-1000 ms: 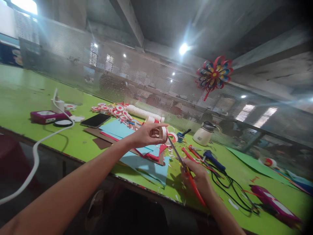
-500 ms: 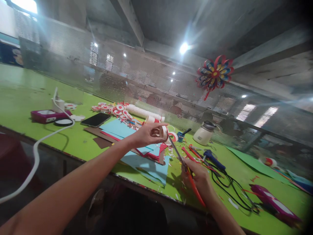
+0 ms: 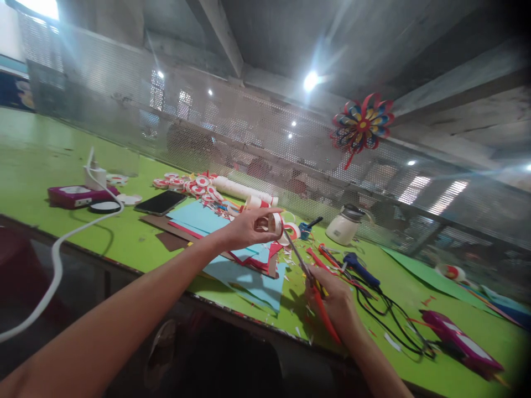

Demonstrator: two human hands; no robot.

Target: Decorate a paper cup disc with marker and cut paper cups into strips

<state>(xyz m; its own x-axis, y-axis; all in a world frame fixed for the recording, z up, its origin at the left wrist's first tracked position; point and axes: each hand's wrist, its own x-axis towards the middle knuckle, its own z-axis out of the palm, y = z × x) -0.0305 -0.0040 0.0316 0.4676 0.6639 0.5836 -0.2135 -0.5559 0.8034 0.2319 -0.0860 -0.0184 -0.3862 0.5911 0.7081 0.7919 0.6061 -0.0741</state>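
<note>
My left hand (image 3: 248,228) pinches a small white paper cup piece with a red edge (image 3: 277,225), holding it above the coloured sheets. Orange-handled scissors (image 3: 326,318) are gripped in my right hand (image 3: 334,296), their blades pointing up and left with the tips at the piece's rim. Whether the tips touch the rim, I cannot tell. Below my left hand lie light blue sheets (image 3: 197,216) over red and brown ones. Behind that hand is another white and red paper cup (image 3: 254,203). Paper scraps are scattered beneath the scissors.
A blue glue gun (image 3: 362,270) with black cables lies to the right, near a purple power strip (image 3: 462,341). A cream jug (image 3: 344,225) stands behind. On the left are a phone (image 3: 161,203), another purple power strip (image 3: 72,196) and a white cable. Red-white discs (image 3: 201,185) are piled at the back.
The scissor handles have swung slightly left and up in my right hand, seemingly closer together. My left hand keeps its hold on the cup piece. The whole view has shifted a little.
</note>
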